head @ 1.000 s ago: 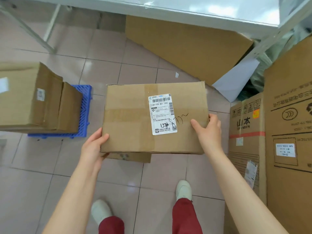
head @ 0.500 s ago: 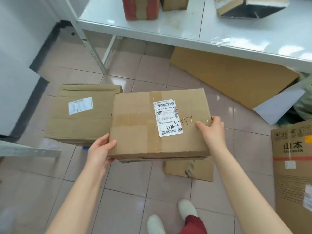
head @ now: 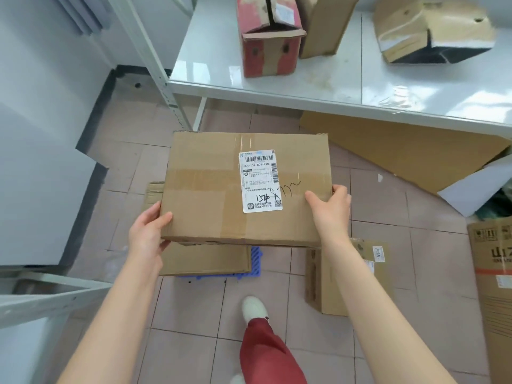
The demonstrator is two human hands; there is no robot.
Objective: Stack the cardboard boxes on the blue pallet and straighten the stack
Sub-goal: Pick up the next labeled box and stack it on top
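Observation:
I hold a brown cardboard box [head: 210, 189] with a white shipping label in the air, its top facing me. My left hand [head: 148, 234] grips its near left corner. My right hand [head: 329, 209] grips its right edge. Directly beneath it lies another cardboard box [head: 205, 259] resting on the blue pallet [head: 253, 263], of which only a small corner and front strip show. Most of the lower box and the pallet are hidden by the held box.
A small box [head: 346, 284] stands on the tiled floor at my right. A tall printed carton [head: 496, 286] is at far right. A white table [head: 332, 87] with battered boxes lies ahead, flat cardboard [head: 401, 151] under it. A grey cabinet [head: 36, 176] and metal frame stand left.
I have turned left and carried the labelled box over the stack; the box on the pallet, earlier left of the held box, now lies directly under it.

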